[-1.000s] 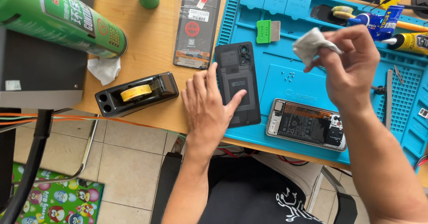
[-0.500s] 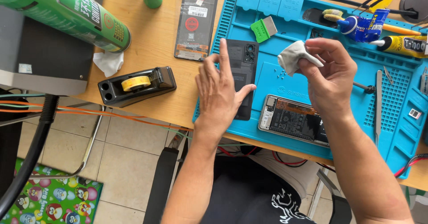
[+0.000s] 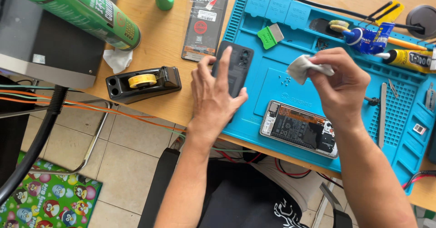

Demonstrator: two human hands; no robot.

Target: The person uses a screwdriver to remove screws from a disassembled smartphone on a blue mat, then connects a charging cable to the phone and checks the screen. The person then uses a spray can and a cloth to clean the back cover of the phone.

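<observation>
Left hand point(image 3: 217, 98): lay flat, fingers point(image 3: 225, 60) spread, pressing on the back cover; it gripped nothing.
Back cover point(image 3: 237, 69): dark, with a camera cutout at its far end, lay across the mat's left edge, partly on the mat and partly on the desk.
Right hand point(image 3: 341, 85): hovered above the mat's middle, thumb and fingers pinched shut on the cloth.
Cloth point(image 3: 302, 67): small, pale grey and crumpled, held clear of the mat, just right of the back cover.
Mat point(image 3: 272, 85): blue, with trays and ridges, covered the right part of the desk point(image 3: 172, 37).
Opened phone point(image 3: 299, 129): lay on the mat's near edge, insides up, below the right hand.
Scraper point(image 3: 270, 35): green, sat on the mat beyond the back cover.
Glue tubes point(image 3: 386, 44): lay along the mat's far right edge.
Screen protector pack point(image 3: 205, 21): lay on the desk just left of the mat.
Tape dispenser point(image 3: 143, 83): black with a yellow roll, stood left of the mat, near the left hand.
Spray can point(image 3: 81, 7): green, lay well left of the mat.
</observation>
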